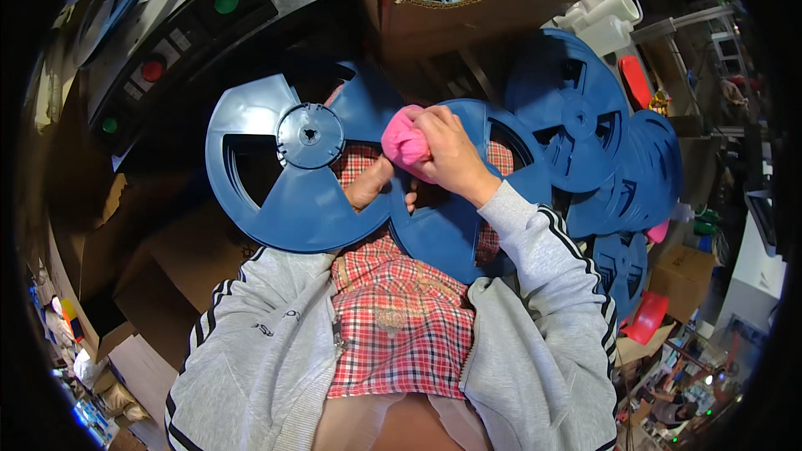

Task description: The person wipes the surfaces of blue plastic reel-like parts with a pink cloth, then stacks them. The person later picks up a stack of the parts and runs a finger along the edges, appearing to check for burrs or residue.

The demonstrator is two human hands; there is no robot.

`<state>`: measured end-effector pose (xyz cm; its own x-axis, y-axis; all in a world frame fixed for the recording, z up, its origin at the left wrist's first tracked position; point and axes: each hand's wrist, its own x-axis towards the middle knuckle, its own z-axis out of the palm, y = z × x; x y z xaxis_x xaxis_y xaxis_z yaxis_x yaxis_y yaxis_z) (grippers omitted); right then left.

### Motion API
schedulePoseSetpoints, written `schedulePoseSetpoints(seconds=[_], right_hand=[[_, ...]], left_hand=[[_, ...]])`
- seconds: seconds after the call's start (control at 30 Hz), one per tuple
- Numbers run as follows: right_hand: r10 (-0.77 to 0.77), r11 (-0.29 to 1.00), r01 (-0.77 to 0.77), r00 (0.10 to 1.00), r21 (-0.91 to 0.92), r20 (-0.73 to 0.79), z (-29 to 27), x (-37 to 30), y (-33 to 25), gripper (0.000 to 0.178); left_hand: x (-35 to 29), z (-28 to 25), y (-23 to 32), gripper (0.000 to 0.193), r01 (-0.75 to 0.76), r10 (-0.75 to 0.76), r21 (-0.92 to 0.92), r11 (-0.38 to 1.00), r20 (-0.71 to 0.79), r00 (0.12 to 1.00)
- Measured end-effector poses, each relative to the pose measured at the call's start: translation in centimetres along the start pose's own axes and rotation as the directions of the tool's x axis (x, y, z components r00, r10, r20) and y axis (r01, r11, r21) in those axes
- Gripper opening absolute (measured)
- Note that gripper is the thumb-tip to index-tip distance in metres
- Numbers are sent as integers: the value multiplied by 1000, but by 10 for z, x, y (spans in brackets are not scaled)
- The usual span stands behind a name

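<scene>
Two blue plastic reels are in front of me, each with a spoked face and cut-out windows. The left reel [313, 209] has a round hub facing up; the right reel [443, 238] lies beside it, their rims overlapping. My left hand [368, 188] is closed around the left reel's rim. Its thumb shows on one side and its fingertips on the other; the rest is hidden. A crumpled pink cloth [407, 140] is bunched in my right hand [451, 150], against the reels where they meet. My right wrist covers part of the right reel.
More blue reels [576, 117] are stacked at the right. A cardboard box [468, 21] with a pale reel stands at the far side. A dark machine [192, 42] with coloured buttons is at the far left. A red bin [646, 317] sits at the lower right.
</scene>
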<state>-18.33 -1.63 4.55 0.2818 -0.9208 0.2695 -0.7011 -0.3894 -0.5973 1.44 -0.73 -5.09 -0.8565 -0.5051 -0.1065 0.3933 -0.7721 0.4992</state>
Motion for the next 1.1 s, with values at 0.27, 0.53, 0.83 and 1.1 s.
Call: schedulePoseSetpoints(seconds=[0.27,0.53,0.83,1.1], right_hand=[[-248,969,244,944,46,216,-5,-96,-52,35],[397,886,-446,870,-124,-292,-32,-102,40,53],[409,858,-490,834,-156,-370,-31,-95,38,56],[436,858,-486,860,-167,-265,-51,-147,24,42]], left_hand=[[-3,-9,-7,44,74,-80,-44,996,-172,982],[8,17,9,44,117,-77,179,977,-216,973],[10,20,8,31,78,-34,155,985,-267,963],[8,10,8,44,125,-78,148,981,-287,955]])
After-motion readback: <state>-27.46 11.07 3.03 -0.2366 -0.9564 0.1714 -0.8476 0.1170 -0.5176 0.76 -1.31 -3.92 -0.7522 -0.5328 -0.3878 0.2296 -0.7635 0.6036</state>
